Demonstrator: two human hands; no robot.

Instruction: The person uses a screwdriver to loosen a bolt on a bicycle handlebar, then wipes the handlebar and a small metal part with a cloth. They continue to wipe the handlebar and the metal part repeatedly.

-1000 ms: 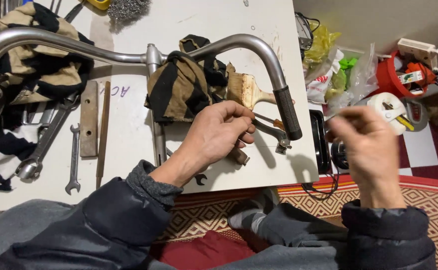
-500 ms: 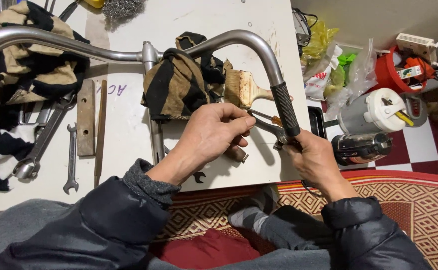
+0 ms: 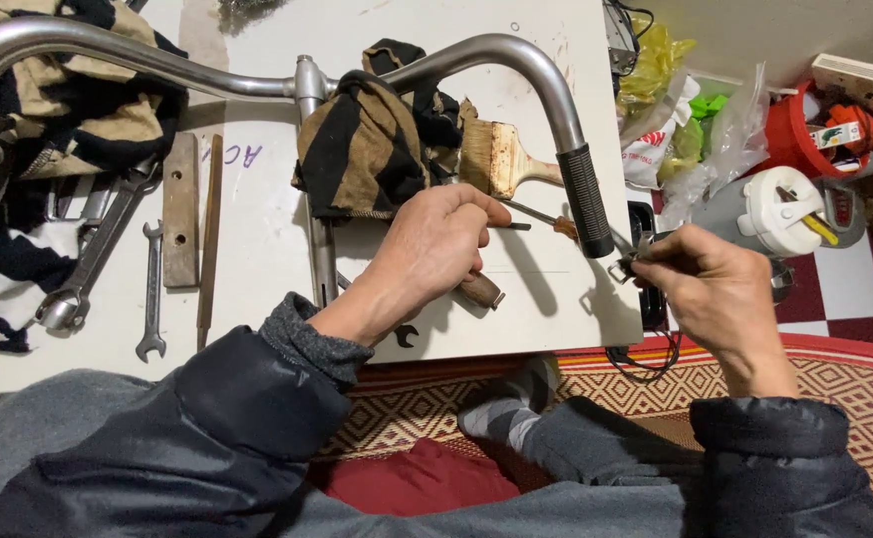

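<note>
So the left hand (image 3: pixel 435 249) was resting on the white table (image 3: pixel 257 259), fingers curled around a thin metal tool (image 3: pixel 509 225), with a brown wooden handle (image 3: pixel 480 290) poking out from under the palm. The right hand (image 3: pixel 711 289) was off the table's right edge, pinching a small metal clamp piece (image 3: pixel 628 261) just below the black rubber grip (image 3: pixel 585 200) of the steel handlebar (image 3: pixel 257 85). Couldn't really tell if that piece was attached to the bar or loose, it's tiny in the shot. A worn paintbrush (image 3: pixel 501 161) lay next to the grip, beside a black and tan striped rag (image 3: pixel 362 149) draped over the stem. Over on the left sat a few wrenches (image 3: pixel 149 299) and a flat metal bar (image 3: pixel 180 211).
</note>
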